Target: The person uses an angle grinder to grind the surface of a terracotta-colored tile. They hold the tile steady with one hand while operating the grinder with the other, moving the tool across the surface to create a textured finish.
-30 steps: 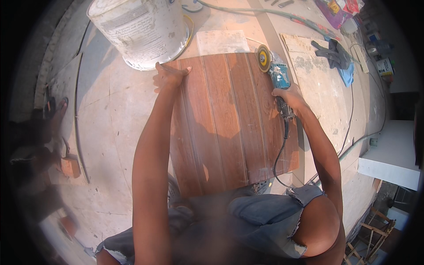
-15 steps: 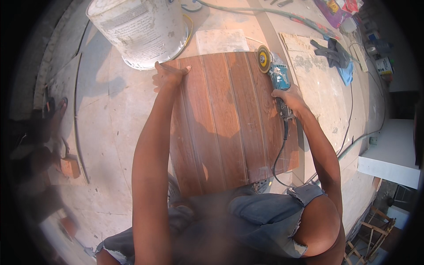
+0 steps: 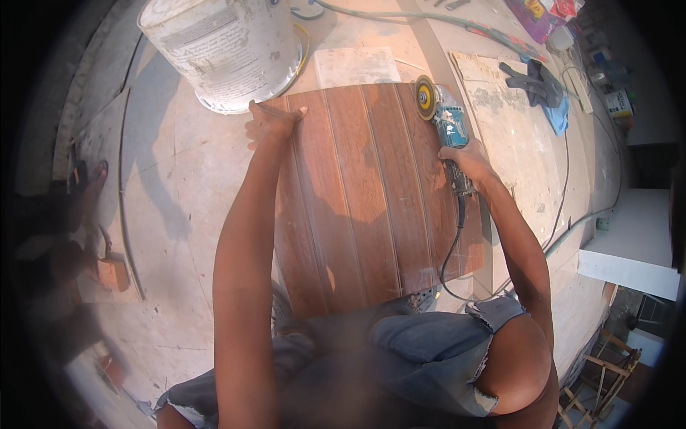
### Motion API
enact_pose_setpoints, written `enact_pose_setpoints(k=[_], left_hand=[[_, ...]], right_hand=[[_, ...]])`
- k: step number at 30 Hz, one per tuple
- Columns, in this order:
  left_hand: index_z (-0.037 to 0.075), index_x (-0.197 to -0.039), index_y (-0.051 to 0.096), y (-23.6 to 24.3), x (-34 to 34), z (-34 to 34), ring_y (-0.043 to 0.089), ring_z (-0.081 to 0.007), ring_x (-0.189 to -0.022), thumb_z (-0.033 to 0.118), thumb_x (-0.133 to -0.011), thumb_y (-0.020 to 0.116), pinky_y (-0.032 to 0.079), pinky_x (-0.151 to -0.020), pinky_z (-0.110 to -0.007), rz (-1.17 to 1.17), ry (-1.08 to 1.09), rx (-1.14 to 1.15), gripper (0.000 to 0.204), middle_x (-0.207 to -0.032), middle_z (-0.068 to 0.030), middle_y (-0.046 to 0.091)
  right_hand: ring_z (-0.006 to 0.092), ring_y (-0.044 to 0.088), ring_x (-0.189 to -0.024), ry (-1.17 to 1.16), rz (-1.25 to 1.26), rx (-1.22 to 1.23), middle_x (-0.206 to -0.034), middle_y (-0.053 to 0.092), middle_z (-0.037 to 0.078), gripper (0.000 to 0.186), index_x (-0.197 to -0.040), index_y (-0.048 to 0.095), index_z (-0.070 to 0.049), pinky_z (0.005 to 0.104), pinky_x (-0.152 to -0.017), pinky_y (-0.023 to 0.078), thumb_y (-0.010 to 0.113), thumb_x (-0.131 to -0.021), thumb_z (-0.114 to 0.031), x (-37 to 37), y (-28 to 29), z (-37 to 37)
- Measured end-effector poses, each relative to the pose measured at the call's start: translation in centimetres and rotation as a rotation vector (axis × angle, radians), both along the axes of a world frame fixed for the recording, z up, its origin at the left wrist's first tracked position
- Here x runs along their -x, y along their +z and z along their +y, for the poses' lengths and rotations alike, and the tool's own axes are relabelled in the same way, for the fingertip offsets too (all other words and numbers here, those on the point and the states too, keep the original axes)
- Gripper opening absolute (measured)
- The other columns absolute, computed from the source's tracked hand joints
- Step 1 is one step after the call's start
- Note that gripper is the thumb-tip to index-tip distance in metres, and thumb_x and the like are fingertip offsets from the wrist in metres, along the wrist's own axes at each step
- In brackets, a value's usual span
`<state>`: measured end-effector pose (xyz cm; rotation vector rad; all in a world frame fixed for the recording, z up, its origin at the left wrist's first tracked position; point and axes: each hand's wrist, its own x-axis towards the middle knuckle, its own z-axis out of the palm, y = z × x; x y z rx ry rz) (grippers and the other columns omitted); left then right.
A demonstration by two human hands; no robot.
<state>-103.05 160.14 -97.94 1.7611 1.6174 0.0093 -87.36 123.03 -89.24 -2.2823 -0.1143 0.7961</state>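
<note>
A brown wood-look tile [image 3: 364, 193] with long grooves lies flat on the dusty floor in front of me. My left hand [image 3: 268, 123] presses on its far left corner, fingers spread over the edge. My right hand [image 3: 464, 159] grips the black handle of a blue angle grinder [image 3: 446, 129]. The grinder's yellow disc [image 3: 426, 97] sits at the tile's far right edge. Its black cord [image 3: 451, 250] loops down across the tile toward my knees.
A large white bucket [image 3: 225, 50] stands just beyond my left hand. A pale tile offcut [image 3: 356, 66] lies behind the brown tile. Dark gloves on a blue cloth [image 3: 543, 89] rest on a board at the right. A hose [image 3: 400, 16] runs along the back.
</note>
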Motion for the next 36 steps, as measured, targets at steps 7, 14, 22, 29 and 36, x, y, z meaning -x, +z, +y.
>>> enact_pose_setpoints(k=[7,14,22,29,36], left_hand=[[0.023,-0.176,0.014,-0.3,0.1,0.4,0.038,-0.0419,-0.158,0.060,-0.067,0.102,0.030,-0.127,-0.064,-0.027,0.002,0.038,0.145,-0.167,-0.0276,0.042],[0.024,-0.176,0.012,-0.8,0.0,0.5,0.038,-0.0427,-0.158,0.060,-0.065,0.103,0.029,-0.128,-0.066,-0.029,0.000,0.029,0.148,-0.169,-0.0282,0.039],[0.020,-0.175,0.019,0.4,0.0,-0.1,0.037,-0.0399,-0.159,0.056,-0.072,0.101,0.026,-0.128,-0.062,-0.040,0.008,0.033,0.136,-0.165,-0.0263,0.047],[0.021,-0.175,0.020,0.3,0.2,-0.1,0.038,-0.0396,-0.158,0.055,-0.072,0.101,0.027,-0.127,-0.060,-0.027,0.025,0.015,0.135,-0.164,-0.0267,0.048],[0.021,-0.174,0.023,0.8,0.1,-0.4,0.042,-0.0384,-0.153,0.054,-0.071,0.102,0.031,-0.123,-0.058,-0.033,0.022,0.008,0.134,-0.160,-0.0252,0.051]], right_hand=[[0.0202,0.070,-0.059,-0.010,-0.026,-0.006,-0.079,0.074,0.013,0.032,-0.094,0.075,0.005,0.0361,-0.054,0.056,0.085,-0.077,-0.020,0.4,0.3,0.0],[0.0217,0.070,-0.066,-0.006,-0.008,-0.033,-0.082,0.073,0.013,0.038,-0.100,0.072,0.006,0.0376,-0.060,0.057,0.084,-0.074,-0.019,0.6,-0.2,-0.5],[0.0247,0.071,-0.074,0.001,-0.112,0.006,-0.089,0.073,0.015,0.055,-0.114,0.066,0.008,0.0404,-0.067,0.058,0.085,-0.070,-0.020,1.3,-0.1,-1.2],[0.0241,0.073,-0.074,-0.039,-0.031,-0.055,-0.088,0.073,0.015,0.052,-0.113,0.066,0.008,0.0400,-0.067,0.059,0.085,-0.073,-0.020,2.0,0.2,-1.1],[0.0198,0.071,-0.067,0.018,0.009,-0.051,-0.077,0.072,0.010,0.029,-0.092,0.072,0.002,0.0364,-0.063,0.057,0.082,-0.076,-0.019,1.5,-0.4,-1.9]])
